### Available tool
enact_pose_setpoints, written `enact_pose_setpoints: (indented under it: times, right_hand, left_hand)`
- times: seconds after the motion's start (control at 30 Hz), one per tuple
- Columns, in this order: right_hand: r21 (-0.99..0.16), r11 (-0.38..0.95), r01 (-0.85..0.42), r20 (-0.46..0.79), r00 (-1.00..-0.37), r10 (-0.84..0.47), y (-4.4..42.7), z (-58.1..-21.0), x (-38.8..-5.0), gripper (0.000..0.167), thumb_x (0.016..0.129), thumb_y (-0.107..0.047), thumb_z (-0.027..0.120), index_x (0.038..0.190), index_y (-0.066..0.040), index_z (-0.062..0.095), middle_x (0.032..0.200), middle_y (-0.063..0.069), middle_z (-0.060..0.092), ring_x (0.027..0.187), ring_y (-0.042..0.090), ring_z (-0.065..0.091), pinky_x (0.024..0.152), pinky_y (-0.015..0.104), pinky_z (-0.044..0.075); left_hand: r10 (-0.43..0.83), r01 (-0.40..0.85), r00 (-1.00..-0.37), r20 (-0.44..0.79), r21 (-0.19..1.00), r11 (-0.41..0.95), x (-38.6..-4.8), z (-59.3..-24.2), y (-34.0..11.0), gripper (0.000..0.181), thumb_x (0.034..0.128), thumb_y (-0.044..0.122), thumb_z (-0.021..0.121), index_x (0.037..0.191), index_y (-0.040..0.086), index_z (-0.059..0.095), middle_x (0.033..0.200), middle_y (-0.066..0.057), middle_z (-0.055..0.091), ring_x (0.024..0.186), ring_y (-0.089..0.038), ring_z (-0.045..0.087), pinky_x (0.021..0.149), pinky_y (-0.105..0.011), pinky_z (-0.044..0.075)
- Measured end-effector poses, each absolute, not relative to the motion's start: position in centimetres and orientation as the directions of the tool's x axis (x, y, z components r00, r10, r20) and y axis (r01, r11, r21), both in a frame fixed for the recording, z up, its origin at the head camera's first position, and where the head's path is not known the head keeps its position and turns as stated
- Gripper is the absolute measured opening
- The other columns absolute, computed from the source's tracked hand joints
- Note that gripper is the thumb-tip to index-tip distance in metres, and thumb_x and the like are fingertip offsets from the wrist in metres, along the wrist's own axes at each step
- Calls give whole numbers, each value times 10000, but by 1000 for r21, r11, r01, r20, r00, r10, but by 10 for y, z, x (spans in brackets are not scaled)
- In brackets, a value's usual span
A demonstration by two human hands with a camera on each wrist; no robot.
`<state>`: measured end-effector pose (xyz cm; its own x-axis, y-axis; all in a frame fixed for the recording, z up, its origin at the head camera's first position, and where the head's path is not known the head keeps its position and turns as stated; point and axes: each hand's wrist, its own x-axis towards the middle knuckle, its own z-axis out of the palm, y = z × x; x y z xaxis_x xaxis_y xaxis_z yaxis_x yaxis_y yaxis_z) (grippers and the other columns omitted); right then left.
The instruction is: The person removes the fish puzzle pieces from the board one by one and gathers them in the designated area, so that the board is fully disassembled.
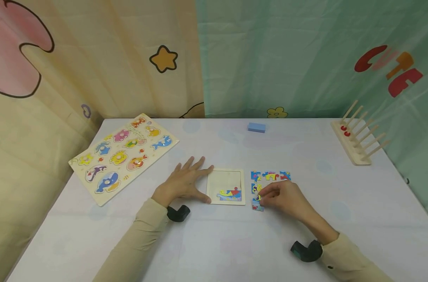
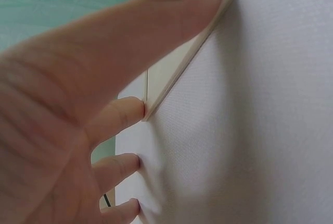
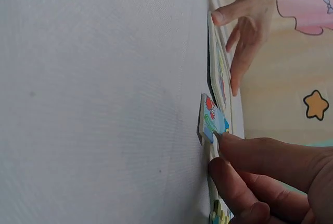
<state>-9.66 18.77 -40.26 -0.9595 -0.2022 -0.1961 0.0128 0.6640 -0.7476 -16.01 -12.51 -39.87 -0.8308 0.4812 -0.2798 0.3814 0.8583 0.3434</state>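
Observation:
My left hand (image 1: 186,181) is spread at the left side of a square wooden puzzle board (image 1: 224,170), thumb and index finger touching its edge. In the left wrist view, the thumb (image 2: 140,28) crosses above the board's corner. Joined puzzle pieces (image 1: 231,194) lie in the board's lower right. To its right, my right hand (image 1: 286,197) pinches a puzzle piece at the column of loose pieces, its shape mostly hidden by the fingers. A blue piece with a red crab (image 3: 209,110) lies at the thumb tip in the right wrist view.
More loose puzzle pieces (image 1: 270,176) lie above the right hand. A large peg puzzle with sea animals (image 1: 129,150) lies at the back left. A blue block (image 1: 256,127) sits near the back edge. At the back right stands a wooden peg rack (image 1: 358,154) with red beads.

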Motion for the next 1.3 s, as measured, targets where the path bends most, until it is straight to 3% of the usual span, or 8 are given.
enact_pose_setpoints:
  times: [0.3,0.63,0.93,1.3]
  right_hand:
    - [-711,700,-69,-114,-971,-212,184,-406,-97,100,750,-117,813,834,-148,769,684,-58,601,652,130,511,561,228,392]
    - [-715,697,-65,-121,-969,-215,183,-404,-98,83,756,-101,799,823,-139,767,692,-54,615,685,128,541,582,225,425]
    - [-688,717,-113,-66,-974,-218,172,-398,-102,80,795,-101,766,867,-135,772,730,-71,630,641,133,526,555,248,430]
    - [-667,728,-159,-137,-934,-329,123,-395,-115,221,779,-65,778,992,-123,787,774,-94,643,618,94,543,553,262,459]
  left_hand:
    - [479,379,-830,-285,342,860,-161,-400,-126,1044,654,594,842,1527,263,376,1637,-86,137,1496,-377,34,1145,-652,77]
    - [481,381,-828,-287,341,859,-161,-398,-125,1047,653,593,843,1527,253,377,1635,-94,137,1494,-383,36,1143,-654,76]
    - [477,378,-829,-293,334,863,-160,-397,-125,1041,659,587,842,1528,255,374,1636,-94,138,1494,-383,39,1145,-651,81]
    - [470,372,-832,-295,331,867,-159,-396,-124,1031,663,589,839,1526,265,379,1636,-88,143,1495,-379,43,1146,-649,82]
